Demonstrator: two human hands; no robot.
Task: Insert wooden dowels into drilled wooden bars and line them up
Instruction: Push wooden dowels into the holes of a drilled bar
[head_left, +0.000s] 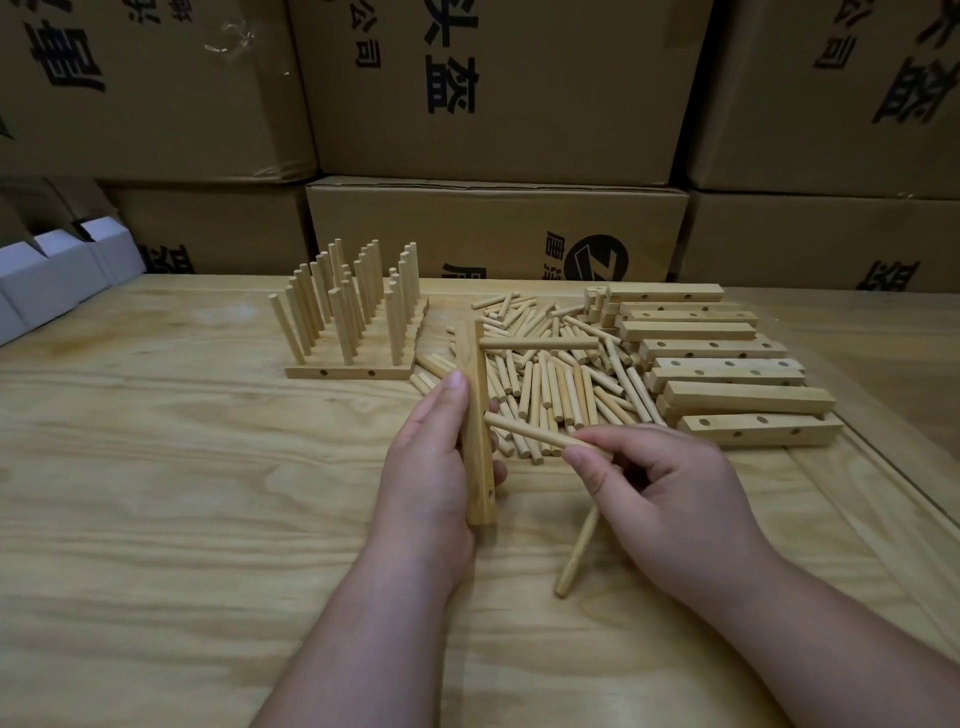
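Right hand (660, 488) pinched a dowel (540, 438) at the bar (475, 426) gripped by left hand (431, 467); white cartons (57, 270) far left, contents not visible.

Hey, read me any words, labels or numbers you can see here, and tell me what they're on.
"公司", printed upside down: top middle cardboard box.
Large black Chinese characters on the other boxes: cropped or inverted, not reliably readable.
Round logo on the lower middle box: no legible words.

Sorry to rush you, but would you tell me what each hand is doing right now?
Left hand: grips a wooden bar.
Right hand: pinches a dowel pointed at the bar.
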